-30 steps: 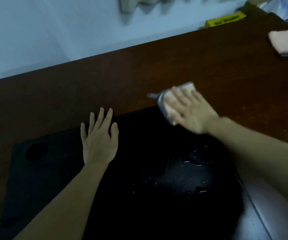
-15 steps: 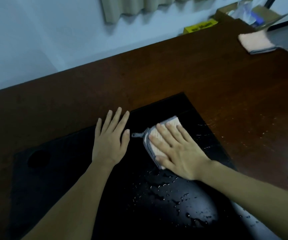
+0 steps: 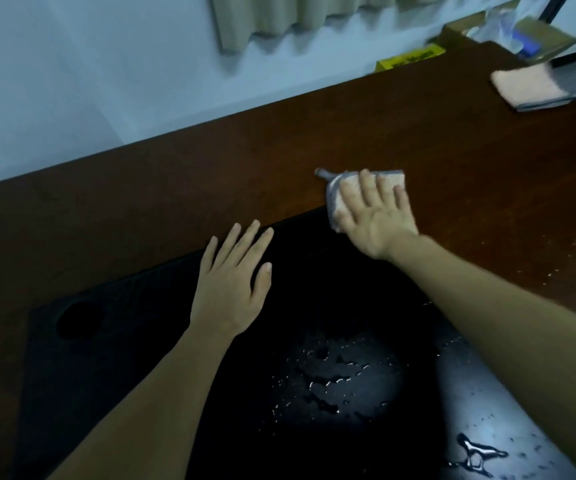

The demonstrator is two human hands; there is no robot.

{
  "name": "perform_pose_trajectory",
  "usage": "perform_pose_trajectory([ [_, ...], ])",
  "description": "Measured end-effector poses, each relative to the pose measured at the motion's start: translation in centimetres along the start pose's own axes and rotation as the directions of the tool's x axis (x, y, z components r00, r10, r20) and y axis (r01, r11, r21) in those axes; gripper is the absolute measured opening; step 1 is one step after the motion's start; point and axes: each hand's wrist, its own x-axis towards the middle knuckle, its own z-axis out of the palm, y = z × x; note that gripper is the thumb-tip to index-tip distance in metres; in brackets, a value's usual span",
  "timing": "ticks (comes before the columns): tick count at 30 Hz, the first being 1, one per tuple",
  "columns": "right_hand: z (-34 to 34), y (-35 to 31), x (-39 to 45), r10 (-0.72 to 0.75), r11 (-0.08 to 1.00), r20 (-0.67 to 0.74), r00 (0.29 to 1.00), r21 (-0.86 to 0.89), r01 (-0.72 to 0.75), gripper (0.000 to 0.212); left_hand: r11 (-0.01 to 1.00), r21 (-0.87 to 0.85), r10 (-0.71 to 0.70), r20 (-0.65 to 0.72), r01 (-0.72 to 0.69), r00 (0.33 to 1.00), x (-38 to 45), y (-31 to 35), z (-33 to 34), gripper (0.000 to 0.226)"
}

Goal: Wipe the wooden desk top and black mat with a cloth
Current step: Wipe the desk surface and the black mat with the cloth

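Right hand point(image 3: 376, 216): fingers straight, spread, pressing the cloth point(image 3: 356, 188) flat on the wooden desk top point(image 3: 210, 174), just past the black mat's point(image 3: 141, 341) far edge. Left hand point(image 3: 231, 282): fingers straight, flat on the mat, holding nothing. Cloth judged soft, light, probably damp (blurred); best driven under a flat palm, not pinched. Droplets point(image 3: 331, 382) remain on the mat; likely slick.

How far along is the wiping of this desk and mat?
Midway, it seems. In hand: the right hand presses the cloth flat at the black mat's far edge, partly on the wooden desk top; the left hand rests flat on the mat. Left: water droplets near the mat's front.
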Motion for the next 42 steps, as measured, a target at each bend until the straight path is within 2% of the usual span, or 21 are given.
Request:
perform_pose_trajectory([
  [3, 2.6, -1.1, -6.0, -0.226, 0.972, -0.030, 0.974, -0.079, 0.223, 0.074, 0.999, 0.012, -0.035, -0.006, 0.035, 0.999, 0.0, 0.1, -0.2, 0.056],
  [5, 3.6, -0.6, -10.2, -0.383, 0.920, -0.012, 0.924, -0.091, 0.381, 0.068, 0.999, 0.021, -0.047, -0.010, 0.047, 0.999, 0.0, 0.2, -0.3, 0.056],
  [8, 3.1, 2.7, -11.5, -0.490, 0.859, 0.072, 0.869, -0.127, 0.495, 0.065, 0.998, 0.025, -0.051, -0.034, 0.051, 0.998, 0.0, 0.4, -0.4, 0.054],
  [10, 2.1, 5.1, -9.3, -0.450, 0.872, 0.050, 0.892, -0.190, 0.451, 0.064, 0.999, 0.025, -0.047, -0.056, 0.048, 0.997, 0.0, 0.4, -0.5, 0.053],
  [12, 1.2, 7.0, -5.5, -0.328, 0.927, -0.018, 0.945, -0.198, 0.318, 0.070, 0.998, 0.022, -0.051, -0.073, 0.052, 0.996, -0.1, 0.4, -0.4, 0.052],
  [14, 0.0, 8.2, -1.5, -0.185, 0.975, -0.049, 0.981, -0.133, 0.178, 0.075, 0.998, 0.018, -0.063, -0.093, 0.065, 0.994, -0.1, 0.4, -0.3, 0.052],
  [16, -1.2, 8.3, 2.1, -0.086, 0.995, -0.014, 0.996, -0.055, 0.085, 0.067, 0.997, 0.015, -0.078, -0.100, 0.079, 0.992, -0.1, 0.4, -0.2, 0.053],
  [19, -2.0, 6.9, 5.0, -0.020, 1.000, 0.014, 1.000, 0.016, 0.020, 0.066, 0.993, 0.038, -0.111, -0.055, 0.114, 0.992, 0.0, 0.7, -0.2, 0.055],
  [21, -1.7, 5.3, 3.9, -0.069, 0.998, 0.033, 0.997, 0.010, 0.069, 0.066, 0.989, 0.070, -0.128, 0.015, 0.127, 0.992, 0.1, 0.5, -0.2, 0.057],
  [23, -0.6, 4.3, 0.8, -0.180, 0.982, 0.016, 0.984, -0.047, 0.181, 0.066, 0.981, 0.114, -0.165, 0.056, 0.158, 0.985, 0.3, 0.7, -0.4, 0.060],
  [27, 1.5, 5.4, -7.4, -0.484, 0.865, 0.066, 0.872, -0.116, 0.489, 0.065, 0.972, 0.072, -0.233, 0.113, 0.226, 0.966, 1.2, 3.4, -0.3, 0.063],
  [29, 1.9, 7.8, -9.1, -0.570, 0.804, 0.109, 0.814, -0.129, 0.580, 0.066, 0.972, 0.007, -0.233, 0.131, 0.234, 0.964, 2.7, 6.0, 0.4, 0.065],
  [31, 1.4, 10.1, -8.0, -0.602, 0.775, 0.127, 0.788, -0.143, 0.615, 0.066, 0.969, -0.051, -0.232, 0.141, 0.241, 0.962, 4.7, 8.4, 1.4, 0.065],
  [33, 0.5, 11.9, -4.9, -0.569, 0.798, 0.100, 0.816, -0.169, 0.578, 0.067, 0.961, -0.073, -0.255, 0.147, 0.267, 0.956, 6.6, 10.2, 2.7, 0.062],
  [37, -2.2, 13.8, 3.9, -0.343, 0.934, 0.019, 0.939, -0.102, 0.343, 0.070, 0.948, 0.059, -0.318, 0.154, 0.312, 0.936, 8.5, 11.3, 4.4, 0.059],
  [39, -3.1, 13.4, 6.9, -0.269, 0.961, 0.028, 0.963, -0.052, 0.270, 0.066, 0.949, 0.078, -0.314, 0.146, 0.305, 0.938, 8.4, 11.2, 4.6, 0.060],
  [42, -3.4, 12.2, 7.5, -0.253, 0.967, 0.027, 0.967, -0.022, 0.254, 0.066, 0.948, 0.104, -0.316, 0.168, 0.302, 0.934, 8.2, 11.3, 4.3, 0.058],
])
